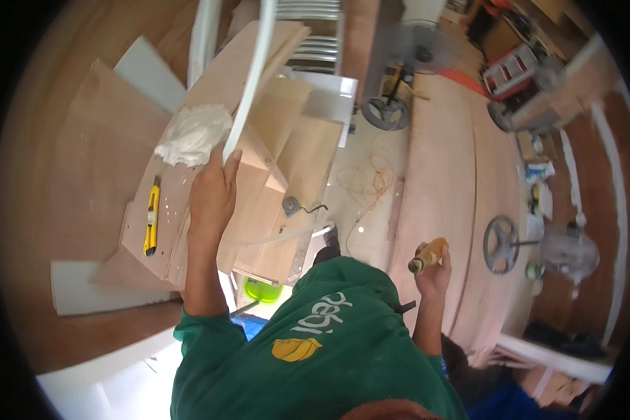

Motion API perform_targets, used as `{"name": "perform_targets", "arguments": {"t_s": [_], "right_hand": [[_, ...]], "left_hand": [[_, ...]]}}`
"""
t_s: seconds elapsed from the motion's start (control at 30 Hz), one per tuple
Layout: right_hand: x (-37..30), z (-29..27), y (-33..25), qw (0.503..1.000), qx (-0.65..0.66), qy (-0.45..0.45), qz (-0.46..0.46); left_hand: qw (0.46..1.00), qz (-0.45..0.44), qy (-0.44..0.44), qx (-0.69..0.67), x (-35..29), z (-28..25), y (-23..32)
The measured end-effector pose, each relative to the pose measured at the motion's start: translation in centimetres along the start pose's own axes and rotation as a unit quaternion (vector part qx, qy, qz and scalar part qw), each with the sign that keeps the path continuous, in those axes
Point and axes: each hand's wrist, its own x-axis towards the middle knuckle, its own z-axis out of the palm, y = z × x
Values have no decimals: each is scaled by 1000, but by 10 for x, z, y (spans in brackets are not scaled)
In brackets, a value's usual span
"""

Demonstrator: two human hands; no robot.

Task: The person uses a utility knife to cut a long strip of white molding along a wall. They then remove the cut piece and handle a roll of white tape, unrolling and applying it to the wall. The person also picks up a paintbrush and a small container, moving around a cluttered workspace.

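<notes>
My left hand [213, 189] pinches a long white flexible strip [250, 87] between thumb and fingers, over stacked wooden boards [166, 192]. The strip bends upward and away from me. Beside my fingers on the boards lies a crumpled off-white heap [194, 134]; whether it is cloth or plastic I cannot tell. Nearer to me on the same boards rests a yellow utility knife [152, 217]. My right hand [434, 273] is out to the right, closed round a short amber object with a dark end [425, 257], shaped like a small bottle. Its exact kind is unclear.
A small tape measure [291, 206] lies on the panels right of my left hand. A tangled cord [374, 178] is on the floor. Long wooden panels [437, 161] stretch along the right. Fans [386, 113] stand beyond. A bright green container [261, 290] sits below the boards.
</notes>
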Motion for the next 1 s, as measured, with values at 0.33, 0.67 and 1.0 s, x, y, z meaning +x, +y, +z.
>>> {"name": "perform_targets", "arguments": {"t_s": [0.33,0.67,1.0], "right_hand": [[221,202,72,956,-176,-172,162],[310,263,140,912,-210,-146,321],[412,314,136,856,-141,-284,407]], "left_hand": [[975,-198,96,24,54,8,-28],[926,-296,193,-133,33,3,-24],[813,-482,100,-312,-52,17,67]]}}
